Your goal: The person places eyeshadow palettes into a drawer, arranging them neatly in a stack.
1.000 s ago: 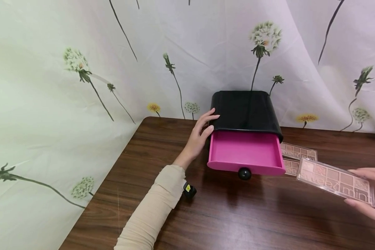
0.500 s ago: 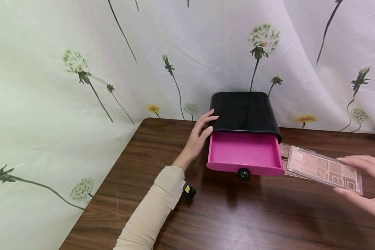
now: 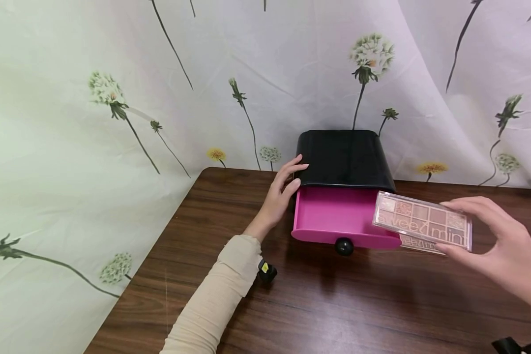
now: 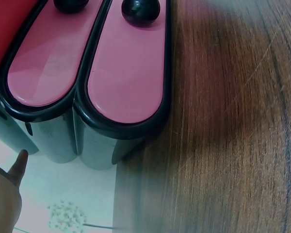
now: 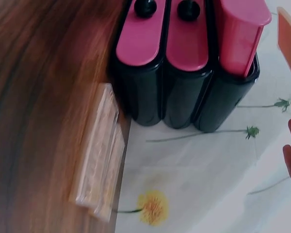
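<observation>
Two bare hands were in the head view, both working around a black glossy plastic cabinet with rounded edges (image 3: 342,155). Right hand (image 3: 506,246) was closed in a pinch, thumb on one long edge and fingers on the opposite one, gripping a flat rectangular clear-cased eyeshadow palette with pinkish-brown pans (image 3: 418,221). In the head view, that palette was tilted and overlapped the right front corner of the bright pink plastic top drawer (image 3: 327,211), which was pulled out; could not tell if they touched. Left hand (image 3: 274,201) gripped nothing, fingers spread and resting on the cabinet's left side and top edge. Round black knob (image 3: 344,247) stuck out from the drawer front. Below it, two closed pink lower drawers (image 5: 186,46) showed in both wrist views. Two more clear-cased palettes (image 5: 94,150) lay on the dark brown wood-grain surface (image 3: 380,305), just beside the cabinet's right side, one partly over the other from that angle. Beige sleeve (image 3: 221,290) covered the left arm. White cloth with dandelion print (image 3: 181,113) hung behind.
</observation>
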{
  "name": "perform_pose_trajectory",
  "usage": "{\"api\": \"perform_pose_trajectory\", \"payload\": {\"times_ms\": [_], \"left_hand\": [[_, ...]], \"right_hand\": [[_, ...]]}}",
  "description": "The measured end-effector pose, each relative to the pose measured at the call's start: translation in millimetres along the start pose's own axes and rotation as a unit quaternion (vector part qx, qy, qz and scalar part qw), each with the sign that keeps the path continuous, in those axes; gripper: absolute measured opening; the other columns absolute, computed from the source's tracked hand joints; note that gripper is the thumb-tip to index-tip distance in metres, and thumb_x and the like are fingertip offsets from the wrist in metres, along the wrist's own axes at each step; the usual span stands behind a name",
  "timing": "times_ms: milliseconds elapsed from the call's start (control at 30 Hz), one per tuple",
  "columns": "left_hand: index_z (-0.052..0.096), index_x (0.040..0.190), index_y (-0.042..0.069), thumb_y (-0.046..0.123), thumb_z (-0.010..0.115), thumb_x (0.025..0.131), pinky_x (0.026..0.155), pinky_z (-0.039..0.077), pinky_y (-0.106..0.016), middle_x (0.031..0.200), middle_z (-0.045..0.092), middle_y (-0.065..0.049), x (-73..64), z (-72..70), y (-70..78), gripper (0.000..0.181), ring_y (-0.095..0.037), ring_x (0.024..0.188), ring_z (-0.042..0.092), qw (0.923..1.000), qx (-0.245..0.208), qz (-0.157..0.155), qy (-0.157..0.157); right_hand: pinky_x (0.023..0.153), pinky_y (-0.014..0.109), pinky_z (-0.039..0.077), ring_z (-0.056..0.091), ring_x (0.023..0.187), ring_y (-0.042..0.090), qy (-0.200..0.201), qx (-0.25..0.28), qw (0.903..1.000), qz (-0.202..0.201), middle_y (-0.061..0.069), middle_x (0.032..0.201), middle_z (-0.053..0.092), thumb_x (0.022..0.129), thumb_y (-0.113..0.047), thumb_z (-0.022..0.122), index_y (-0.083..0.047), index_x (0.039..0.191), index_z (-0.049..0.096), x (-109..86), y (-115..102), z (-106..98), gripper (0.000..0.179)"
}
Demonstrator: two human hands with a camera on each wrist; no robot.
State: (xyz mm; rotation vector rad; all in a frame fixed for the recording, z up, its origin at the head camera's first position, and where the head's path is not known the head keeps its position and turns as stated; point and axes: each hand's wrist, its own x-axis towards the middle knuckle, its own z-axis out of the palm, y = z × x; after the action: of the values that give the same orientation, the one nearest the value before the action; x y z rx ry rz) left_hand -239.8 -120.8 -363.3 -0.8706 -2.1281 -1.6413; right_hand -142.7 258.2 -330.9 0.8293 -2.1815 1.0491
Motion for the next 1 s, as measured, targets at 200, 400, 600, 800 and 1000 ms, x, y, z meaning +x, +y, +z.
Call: {"api": "perform_pose_trajectory", "payload": {"times_ms": [200,400,600,800,1000], "left_hand": [[0.051,0.135,-0.008,0.004,0.042,0.098,0.111,0.028,-0.049,0.155,0.033,-0.023,0.5,-0.2,13.8,0.04,-0.03,0.145,0.026,1.0,-0.001,-0.005,0.0],[0.052,0.139,0.001,0.011,0.042,0.1,0.11,0.028,-0.049,0.158,0.033,-0.011,1.7,1.9,-17.2,0.042,-0.022,0.146,0.026,1.0,0.002,0.004,0.004],[0.053,0.139,0.006,0.029,0.042,0.101,0.11,0.029,-0.045,0.158,0.034,-0.001,0.7,1.8,-24.1,0.046,-0.014,0.145,0.027,0.9999,0.007,0.007,0.007],[0.054,0.139,0.007,0.041,0.042,0.101,0.111,0.029,-0.045,0.157,0.035,0.002,0.9,2.1,-22.9,0.052,-0.013,0.145,0.027,0.9999,0.013,0.001,0.008],[0.054,0.139,0.007,0.042,0.042,0.101,0.111,0.028,-0.045,0.157,0.035,0.003,1.2,2.2,-23.8,0.053,-0.013,0.145,0.027,0.9998,0.017,-0.001,0.008]], "right_hand": [[0.091,0.011,0.037,0.053,0.107,0.002,-0.034,-0.021,0.9992,-0.004,0.002,0.116,0.063,0.044,0.009,0.09,0.001,0.118,0.067,16.1,-4,13,0.077],[0.086,0.011,0.036,0.051,0.105,0.001,-0.055,-0.017,0.9983,-0.013,0.002,0.115,0.063,0.048,0.004,0.093,-0.006,0.119,0.068,27.9,-6,31,0.076],[0.09,0.01,0.032,0.048,0.108,0.001,-0.092,-0.034,0.9951,0.014,-0.004,0.116,0.061,0.056,-0.007,0.094,-0.014,0.119,0.068,37.0,-8,44,0.068],[0.085,0.023,0.037,0.049,0.104,0.007,-0.126,-0.062,0.9892,0.044,-0.007,0.115,0.062,0.064,-0.022,0.093,-0.02,0.119,0.067,47.5,-11,52,0.06],[0.086,0.032,0.039,0.053,0.105,0.012,-0.143,-0.079,0.9857,0.042,-0.004,0.113,0.063,0.067,-0.024,0.092,-0.016,0.118,0.068,55.8,-15,55,0.057]]}}
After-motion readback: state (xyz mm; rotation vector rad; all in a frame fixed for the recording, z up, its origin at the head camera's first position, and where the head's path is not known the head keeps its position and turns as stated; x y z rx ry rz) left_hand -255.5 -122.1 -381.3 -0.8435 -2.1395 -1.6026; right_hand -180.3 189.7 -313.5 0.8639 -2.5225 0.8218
